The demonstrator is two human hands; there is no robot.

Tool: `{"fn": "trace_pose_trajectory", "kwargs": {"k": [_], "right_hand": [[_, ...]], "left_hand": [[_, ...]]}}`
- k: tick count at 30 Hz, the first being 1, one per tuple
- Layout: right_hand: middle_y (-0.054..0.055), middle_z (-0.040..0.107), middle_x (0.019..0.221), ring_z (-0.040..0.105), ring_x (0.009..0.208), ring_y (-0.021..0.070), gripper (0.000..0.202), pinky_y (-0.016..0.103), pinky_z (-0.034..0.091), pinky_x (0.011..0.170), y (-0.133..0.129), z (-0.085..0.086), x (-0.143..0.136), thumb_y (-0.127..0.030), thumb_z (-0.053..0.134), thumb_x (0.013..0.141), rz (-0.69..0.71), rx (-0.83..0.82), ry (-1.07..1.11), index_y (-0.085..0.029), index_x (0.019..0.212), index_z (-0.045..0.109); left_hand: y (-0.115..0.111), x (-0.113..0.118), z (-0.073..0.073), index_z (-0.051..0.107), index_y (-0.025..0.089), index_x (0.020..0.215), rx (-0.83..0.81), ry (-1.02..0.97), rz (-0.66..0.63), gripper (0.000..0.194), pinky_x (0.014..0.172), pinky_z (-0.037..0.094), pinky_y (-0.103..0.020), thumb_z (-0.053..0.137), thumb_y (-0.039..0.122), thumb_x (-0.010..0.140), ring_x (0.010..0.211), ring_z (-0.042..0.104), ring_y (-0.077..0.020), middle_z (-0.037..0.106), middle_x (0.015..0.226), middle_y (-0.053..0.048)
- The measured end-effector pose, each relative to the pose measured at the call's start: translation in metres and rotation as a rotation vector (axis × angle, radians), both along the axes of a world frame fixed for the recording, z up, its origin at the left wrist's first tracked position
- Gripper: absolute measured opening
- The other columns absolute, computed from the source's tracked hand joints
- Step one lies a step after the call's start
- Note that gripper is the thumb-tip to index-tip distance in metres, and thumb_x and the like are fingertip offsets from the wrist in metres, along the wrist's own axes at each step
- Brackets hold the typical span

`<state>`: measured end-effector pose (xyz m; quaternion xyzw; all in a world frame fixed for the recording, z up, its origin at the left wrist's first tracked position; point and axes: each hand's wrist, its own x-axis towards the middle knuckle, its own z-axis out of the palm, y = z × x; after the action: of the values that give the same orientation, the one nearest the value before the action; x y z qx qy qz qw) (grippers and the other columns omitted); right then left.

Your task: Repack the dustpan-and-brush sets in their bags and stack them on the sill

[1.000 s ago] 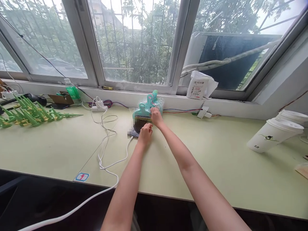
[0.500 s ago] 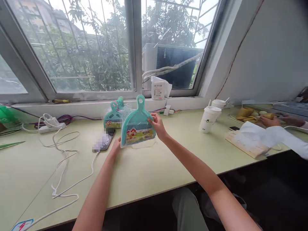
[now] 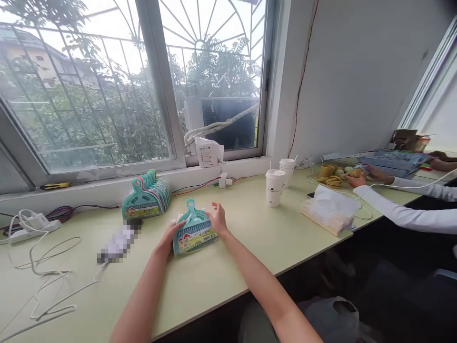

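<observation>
Head view: the wrapped dustpan set is gripped by the left hand; at its right edge the right hand is placed, its grip unclear.

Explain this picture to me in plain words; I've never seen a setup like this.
There is no machine here: a person works with two bare hands, and a camera worn on the head looks forward and down past the arms.

The left hand holds the left edge of a wrapped teal dustpan-and-brush set. The right hand is at its right edge, though I can't tell how firmly it grips, if at all.

On the pale green table, more sets stand in a row near the window. A pixelated object lies in front of them. Further right are two white cups and a tissue pack. Another person's hands are at work beyond.
</observation>
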<state>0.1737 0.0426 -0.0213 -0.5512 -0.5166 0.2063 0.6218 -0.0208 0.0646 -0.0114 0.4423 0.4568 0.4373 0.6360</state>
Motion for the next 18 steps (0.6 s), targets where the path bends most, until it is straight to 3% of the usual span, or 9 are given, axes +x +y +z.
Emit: {"fn": "trace_pose_trajectory", "kwargs": {"k": [2, 3, 5, 7, 11, 14, 18], "right_hand": [[0.008, 0.059, 0.109, 0.050, 0.109, 0.0248, 0.018, 0.040, 0.037, 0.095, -0.007, 0.004, -0.003, -0.032, 0.056, 0.084, -0.033, 0.093, -0.262, -0.026, 0.100, 0.054], [0.007, 0.061, 0.101, 0.052, 0.103, 0.0244, 0.011, 0.039, 0.038, 0.093, -0.009, 0.005, -0.007, -0.034, 0.053, 0.086, 0.029, 0.113, -0.375, -0.026, 0.093, 0.056], [0.004, 0.061, 0.080, 0.056, 0.084, 0.0219, 0.020, 0.035, 0.041, 0.082, -0.011, 0.002, -0.018, -0.037, 0.049, 0.089, 0.230, 0.091, -0.523, -0.025, 0.074, 0.056], [0.002, 0.060, 0.067, 0.054, 0.068, 0.0187, 0.032, 0.031, 0.040, 0.070, -0.009, -0.006, -0.031, -0.040, 0.049, 0.089, 0.383, 0.017, -0.523, -0.023, 0.063, 0.054], [0.000, 0.059, 0.055, 0.051, 0.052, 0.0143, 0.041, 0.028, 0.038, 0.059, 0.002, -0.025, -0.043, -0.050, 0.049, 0.088, 0.458, -0.148, -0.150, -0.021, 0.060, 0.059], [-0.001, 0.059, 0.054, 0.044, 0.041, 0.0109, 0.035, 0.026, 0.035, 0.047, 0.009, -0.029, -0.039, -0.053, 0.059, 0.082, 0.461, -0.322, 0.205, -0.020, 0.072, 0.063], [0.001, 0.066, 0.068, 0.054, 0.053, 0.0085, 0.028, 0.020, 0.041, 0.050, 0.011, -0.025, -0.030, -0.043, 0.070, 0.076, 0.543, -0.328, 0.494, -0.016, 0.080, 0.063]], "left_hand": [[0.007, 0.001, -0.005, 0.062, 0.020, 0.084, 0.007, -0.037, 0.080, 0.025, 0.055, 0.054, -0.035, 0.073, 0.030, 0.063, 0.058, 0.067, -0.0225, 0.068, 0.067, -0.004], [0.009, -0.001, -0.006, 0.061, 0.020, 0.085, 0.009, -0.079, 0.132, 0.024, 0.056, 0.055, -0.035, 0.070, 0.030, 0.066, 0.061, 0.067, -0.0227, 0.068, 0.067, -0.004], [0.011, -0.006, -0.008, 0.060, 0.021, 0.089, 0.011, -0.188, 0.237, 0.020, 0.060, 0.057, -0.038, 0.063, 0.030, 0.071, 0.068, 0.069, -0.0233, 0.068, 0.069, -0.003], [0.012, -0.013, -0.007, 0.060, 0.022, 0.092, 0.030, -0.285, 0.317, 0.019, 0.066, 0.058, -0.039, 0.059, 0.029, 0.075, 0.075, 0.069, -0.0229, 0.069, 0.073, -0.002], [0.006, -0.019, -0.006, 0.057, 0.025, 0.103, 0.147, -0.375, 0.450, 0.030, 0.073, 0.057, -0.033, 0.060, 0.019, 0.074, 0.081, 0.068, -0.0175, 0.069, 0.082, 0.002], [-0.002, -0.015, -0.005, 0.053, 0.028, 0.111, 0.236, -0.377, 0.495, 0.037, 0.075, 0.056, -0.030, 0.059, 0.018, 0.076, 0.084, 0.068, -0.0152, 0.069, 0.090, 0.003], [-0.010, -0.005, -0.004, 0.058, 0.023, 0.103, 0.188, -0.461, 0.457, 0.024, 0.072, 0.055, -0.025, 0.059, 0.022, 0.080, 0.076, 0.068, -0.0131, 0.069, 0.085, 0.001]]}}
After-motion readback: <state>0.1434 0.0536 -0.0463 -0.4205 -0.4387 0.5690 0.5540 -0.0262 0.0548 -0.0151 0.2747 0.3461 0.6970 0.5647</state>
